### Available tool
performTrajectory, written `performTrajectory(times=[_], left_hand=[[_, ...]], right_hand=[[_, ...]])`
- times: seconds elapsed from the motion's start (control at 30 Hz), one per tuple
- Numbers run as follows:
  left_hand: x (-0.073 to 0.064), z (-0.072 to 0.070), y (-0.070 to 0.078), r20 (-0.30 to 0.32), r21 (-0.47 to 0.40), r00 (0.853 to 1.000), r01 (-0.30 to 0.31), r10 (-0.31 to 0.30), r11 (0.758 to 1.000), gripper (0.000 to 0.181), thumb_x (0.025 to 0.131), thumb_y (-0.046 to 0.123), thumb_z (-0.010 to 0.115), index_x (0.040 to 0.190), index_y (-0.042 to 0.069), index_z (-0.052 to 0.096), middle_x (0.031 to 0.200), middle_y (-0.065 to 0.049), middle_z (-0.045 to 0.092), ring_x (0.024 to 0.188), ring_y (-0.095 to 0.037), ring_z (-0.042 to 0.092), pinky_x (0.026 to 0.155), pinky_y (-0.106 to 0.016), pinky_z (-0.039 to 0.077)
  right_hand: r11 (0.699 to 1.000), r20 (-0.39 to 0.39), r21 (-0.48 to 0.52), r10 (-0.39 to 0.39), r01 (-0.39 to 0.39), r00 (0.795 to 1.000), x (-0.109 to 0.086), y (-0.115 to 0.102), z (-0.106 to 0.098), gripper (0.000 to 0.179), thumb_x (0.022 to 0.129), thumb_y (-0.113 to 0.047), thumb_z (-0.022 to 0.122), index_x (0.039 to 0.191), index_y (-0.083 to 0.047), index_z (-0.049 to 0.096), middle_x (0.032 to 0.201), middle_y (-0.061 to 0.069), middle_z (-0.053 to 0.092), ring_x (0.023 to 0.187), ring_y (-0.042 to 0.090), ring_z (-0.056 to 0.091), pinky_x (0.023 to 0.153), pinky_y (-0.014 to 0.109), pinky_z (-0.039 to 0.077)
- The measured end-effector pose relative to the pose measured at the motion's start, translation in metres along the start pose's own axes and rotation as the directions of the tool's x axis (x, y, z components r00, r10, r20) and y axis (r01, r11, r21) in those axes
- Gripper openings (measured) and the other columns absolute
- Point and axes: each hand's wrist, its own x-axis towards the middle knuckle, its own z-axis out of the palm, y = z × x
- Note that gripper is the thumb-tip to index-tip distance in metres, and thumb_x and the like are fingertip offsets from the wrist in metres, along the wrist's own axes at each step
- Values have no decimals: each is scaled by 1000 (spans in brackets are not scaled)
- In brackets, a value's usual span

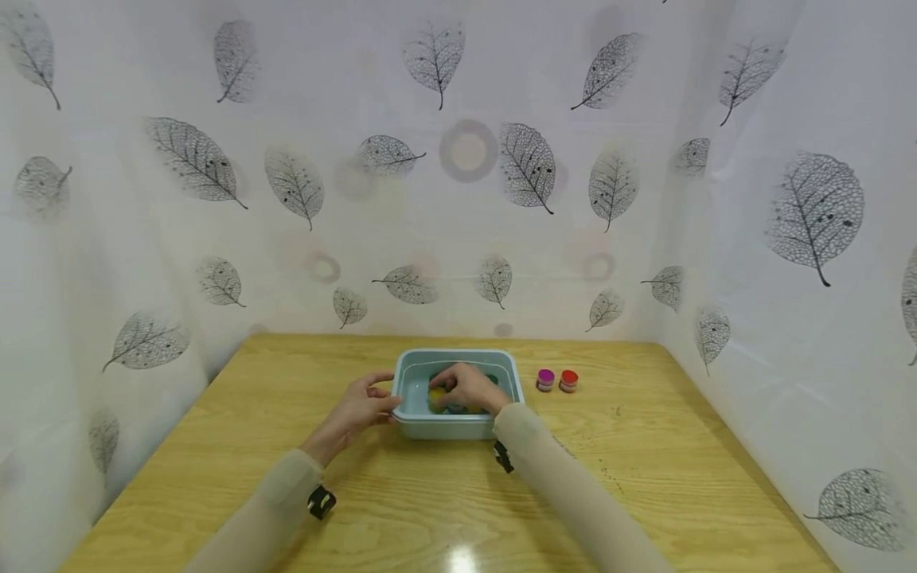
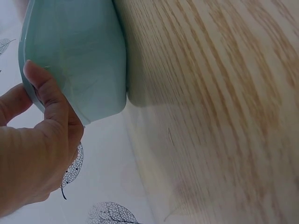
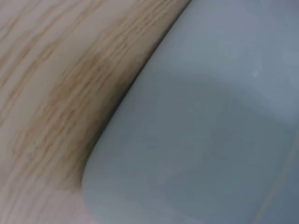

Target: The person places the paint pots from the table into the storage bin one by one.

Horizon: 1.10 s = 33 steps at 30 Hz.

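Note:
A light blue plastic basin (image 1: 447, 430) with a raised rim stands on the table. My left hand (image 1: 360, 407) grips its left rim; in the left wrist view the thumb and a finger of that hand (image 2: 44, 126) pinch the edge from both sides. Inside the basin is my right hand (image 1: 469, 387), with thumb and fingers around a small yellow jar (image 1: 436, 400). Other small coloured things lie under and beside this hand, partly hidden by it. The right wrist view shows only the outer wall of the basin (image 3: 187, 140), not the hand.
Right of the basin, two small jars stand side by side, one with a purple lid (image 1: 546, 376) and one with a red lid (image 1: 569, 376). The wooden table (image 1: 286, 366) ends against a pale leaf-patterned curtain (image 1: 458, 223) at the back and sides.

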Motion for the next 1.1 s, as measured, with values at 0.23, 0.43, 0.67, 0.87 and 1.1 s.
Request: performTrajectory(times=[0.23, 0.43, 0.67, 0.87, 1.1], left_hand=[[0, 1, 1, -4, 6, 1000, -4, 4, 1000, 60, 92, 2, 65, 145, -3, 37, 95, -11, 58, 75, -18, 66, 70, -32, 60], [2, 2, -1, 2, 6, 1000, -8, 8, 1000, 60, 93, 3, 65, 145, -3, 37, 97, -12, 58, 79, -22, 67, 75, -36, 61], [4, 1, -2, -10, 10, 1000, 1, 0, 1000, 58, 93, 2, 64, 145, 0, 39, 99, -14, 58, 80, -22, 66, 78, -38, 61], [3, 0, -2, 0, 13, 1000, -4, 4, 1000, 58, 93, 2, 63, 145, -2, 37, 100, -15, 58, 80, -22, 66, 79, -39, 61], [3, 0, -1, 1, 7, 1000, -2, 2, 1000, 58, 93, 3, 64, 145, -2, 38, 98, -14, 58, 78, -20, 65, 78, -40, 61]], right_hand=[[997, -39, 70, -32, 35, 999, -4, 7, -6, 34, 82, -11, 79, 115, -6, 72, 98, 10, 69, 83, 12, 56, 71, 25, 49], [978, -51, 206, -26, 36, 998, -10, 13, -15, 33, 84, -6, 75, 116, 0, 70, 96, 14, 68, 81, 14, 59, 70, 23, 50], [965, -57, 260, -15, 30, 998, -22, 13, -30, 32, 90, -12, 71, 120, -4, 68, 103, 9, 70, 87, 16, 64, 76, 33, 57], [942, -105, 332, -26, 59, 994, -32, 21, -37, 35, 93, -18, 68, 124, -3, 65, 111, 11, 70, 99, 27, 65, 84, 43, 58], [907, -101, 419, -11, 53, 995, -42, 27, -46, 36, 96, -18, 64, 128, 0, 61, 122, 22, 64, 108, 44, 60, 89, 58, 53]])
